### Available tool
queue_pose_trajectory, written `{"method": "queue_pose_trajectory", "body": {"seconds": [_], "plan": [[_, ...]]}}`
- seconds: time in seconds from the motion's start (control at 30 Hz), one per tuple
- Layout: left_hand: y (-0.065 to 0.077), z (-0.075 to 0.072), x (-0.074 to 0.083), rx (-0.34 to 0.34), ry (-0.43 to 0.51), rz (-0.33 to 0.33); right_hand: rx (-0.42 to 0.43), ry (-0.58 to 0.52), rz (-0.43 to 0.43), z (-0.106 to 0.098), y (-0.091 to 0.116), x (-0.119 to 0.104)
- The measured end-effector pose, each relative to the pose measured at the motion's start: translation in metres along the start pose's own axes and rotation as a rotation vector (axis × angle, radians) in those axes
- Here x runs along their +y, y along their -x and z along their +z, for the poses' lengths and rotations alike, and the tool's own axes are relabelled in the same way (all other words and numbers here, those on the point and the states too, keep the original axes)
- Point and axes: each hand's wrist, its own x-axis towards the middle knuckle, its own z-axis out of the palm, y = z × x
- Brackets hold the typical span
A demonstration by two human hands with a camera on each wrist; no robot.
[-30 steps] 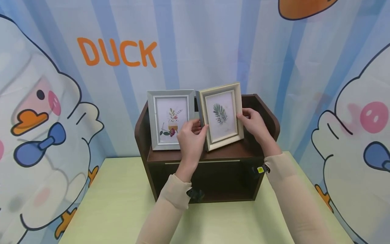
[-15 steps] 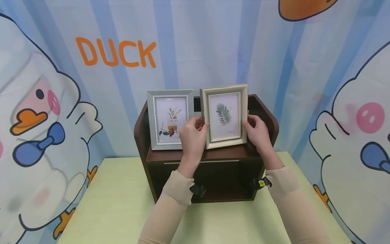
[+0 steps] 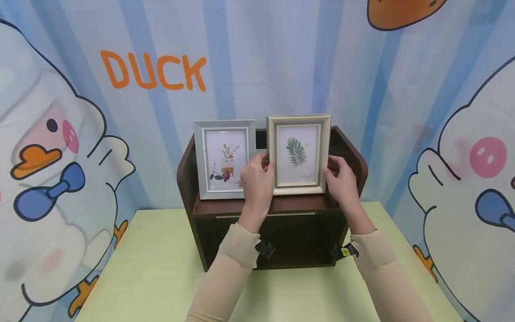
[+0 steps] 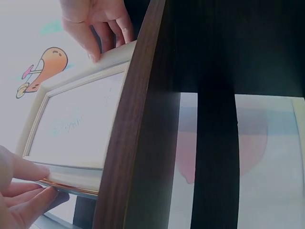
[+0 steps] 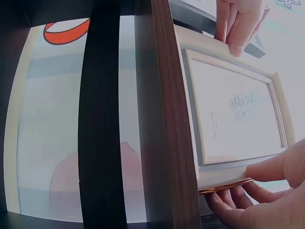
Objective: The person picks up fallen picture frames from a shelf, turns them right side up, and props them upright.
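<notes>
On the upper shelf of a dark brown wooden rack [image 3: 225, 206], a cream-gold picture frame [image 3: 298, 190] with a green palm-leaf print stands nearly upright. My left hand [image 3: 257, 183] pinches its left edge, thumb in front and fingers behind. At the opposite edge, my right hand [image 3: 343, 181] holds it the same way. Both wrist views show thumb and fingers on either side of the frame's border. Beside it, to the left, a grey-white picture frame [image 3: 200, 161] with a potted-plant print stands on the same shelf, partly covered by my left hand.
The rack has raised side panels [image 3: 187, 172] and a lower compartment [image 3: 293, 241] with a dark interior. It stands on a pale yellow-green table [image 3: 157, 264]. Behind hangs a blue striped curtain [image 3: 257, 58] printed with ducks.
The cream-gold frame has turned from a tilt to nearly level and shifted slightly right and down. Both hands moved with it, the right one lower along the edge. The grey-white frame stayed put.
</notes>
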Motion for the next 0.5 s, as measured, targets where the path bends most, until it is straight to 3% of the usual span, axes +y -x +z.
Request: {"method": "queue_pose_trajectory", "body": {"seconds": [0.27,0.5], "plan": [[0.004,0.0,-0.004,0.017,0.002,0.045,0.006,0.027,-0.015,0.0,0.001,0.0],[0.018,-0.024,-0.009,0.006,0.213,0.035,-0.057,0.107,-0.103,-0.016,0.019,0.001]]}}
